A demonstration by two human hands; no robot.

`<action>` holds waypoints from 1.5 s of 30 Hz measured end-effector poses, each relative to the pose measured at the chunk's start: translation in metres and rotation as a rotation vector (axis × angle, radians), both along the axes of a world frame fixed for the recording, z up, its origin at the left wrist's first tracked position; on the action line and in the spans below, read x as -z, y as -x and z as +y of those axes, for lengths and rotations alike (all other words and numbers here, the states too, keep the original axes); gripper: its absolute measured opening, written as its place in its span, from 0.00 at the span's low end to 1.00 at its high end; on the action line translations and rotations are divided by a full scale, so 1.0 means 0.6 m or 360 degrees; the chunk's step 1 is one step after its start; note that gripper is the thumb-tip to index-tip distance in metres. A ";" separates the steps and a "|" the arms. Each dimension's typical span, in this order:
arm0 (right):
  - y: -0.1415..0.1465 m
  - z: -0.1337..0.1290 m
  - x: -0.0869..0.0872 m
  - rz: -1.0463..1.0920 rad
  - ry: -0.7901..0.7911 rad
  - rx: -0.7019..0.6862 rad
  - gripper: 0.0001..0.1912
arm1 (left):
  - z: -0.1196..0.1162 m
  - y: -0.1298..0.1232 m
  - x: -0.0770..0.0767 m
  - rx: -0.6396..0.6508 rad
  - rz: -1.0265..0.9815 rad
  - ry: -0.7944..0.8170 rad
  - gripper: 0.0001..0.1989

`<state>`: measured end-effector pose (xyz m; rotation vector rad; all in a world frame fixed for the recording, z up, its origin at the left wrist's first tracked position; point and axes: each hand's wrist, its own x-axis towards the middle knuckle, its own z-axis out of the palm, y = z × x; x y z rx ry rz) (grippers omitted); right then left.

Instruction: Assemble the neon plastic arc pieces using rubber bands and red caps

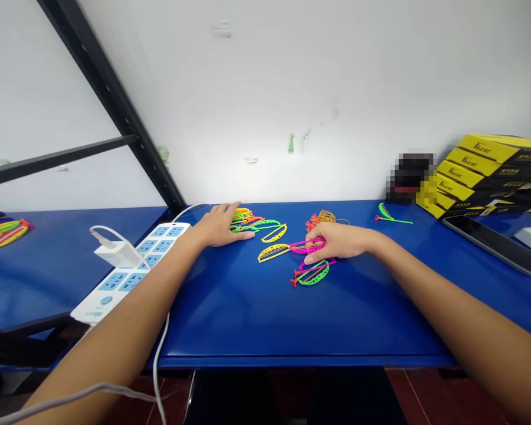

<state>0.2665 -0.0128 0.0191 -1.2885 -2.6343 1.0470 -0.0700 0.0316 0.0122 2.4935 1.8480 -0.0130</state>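
A magenta plastic piece (pixel 304 247) is held in the right hand (pixel 340 242); neon plastic pieces (pixel 243 220) are heaped just beside the left hand (pixel 221 225), which is laid flat on a blue table (pixel 230 313).

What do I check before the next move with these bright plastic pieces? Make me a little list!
1. Right hand holding the pink plastic piece tightly: cannot tell; its fingers touch the piece, but the grip is hard to judge.
2. Left hand free: ok; it lies open on the blue table, beside a pile of plastic pieces.
3. Yellow plastic piece apart from the pink one: not ok; their tips seem to touch.
4. Power strip away from the pieces: ok; it sits left of the left hand.
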 end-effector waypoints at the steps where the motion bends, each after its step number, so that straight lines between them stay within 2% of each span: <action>1: 0.000 0.001 0.001 0.0000 -0.0011 -0.0005 0.29 | -0.001 -0.004 0.007 -0.0030 -0.0030 0.0030 0.60; 5: 0.005 0.001 0.009 0.0073 -0.0053 -0.0020 0.29 | -0.005 -0.024 0.032 -0.0023 -0.0149 0.0030 0.51; 9: 0.026 -0.009 0.019 0.0318 -0.0164 0.0023 0.28 | -0.011 -0.046 0.045 -0.0064 -0.0197 -0.0021 0.44; 12: 0.041 -0.018 0.025 0.0461 -0.0235 -0.0005 0.25 | -0.022 -0.060 0.046 -0.0019 -0.0257 -0.0013 0.46; 15: 0.048 -0.022 0.030 0.0521 -0.0317 0.0009 0.21 | -0.035 -0.072 0.043 0.0115 -0.0263 0.0024 0.53; 21: 0.044 -0.018 0.031 0.0429 -0.0364 0.0029 0.18 | -0.051 -0.084 0.040 0.0228 -0.0240 0.0136 0.57; 25: 0.041 -0.013 0.032 0.0447 -0.0401 0.0030 0.14 | -0.050 -0.088 0.041 0.0277 -0.0326 0.0004 0.42; 28: 0.039 -0.009 0.036 0.0418 -0.0564 0.0166 0.13 | -0.048 -0.088 0.028 0.0317 -0.0510 -0.0278 0.33; 30: 0.039 -0.006 0.040 0.0405 -0.0656 0.0234 0.12 | -0.049 -0.086 0.013 0.0446 -0.0581 -0.0431 0.25; 32: 0.037 -0.004 0.044 0.0402 -0.0717 0.0253 0.11 | -0.054 -0.086 0.001 0.0598 -0.0536 -0.0453 0.20; 36: 0.032 0.004 0.052 0.0413 -0.0821 0.0290 0.09 | -0.075 -0.098 -0.002 0.0718 -0.0488 -0.0304 0.14; 40: 0.029 0.005 0.050 0.0485 -0.0835 0.0276 0.07 | -0.088 -0.115 0.008 0.0857 -0.0854 -0.0032 0.16; 42: 0.033 -0.001 0.044 0.0573 -0.0748 0.0208 0.08 | -0.081 -0.113 0.013 0.0843 -0.0925 -0.0106 0.17; 45: 0.042 -0.014 0.034 0.0661 -0.0547 0.0052 0.11 | -0.055 -0.091 0.021 0.0685 -0.0706 -0.0493 0.16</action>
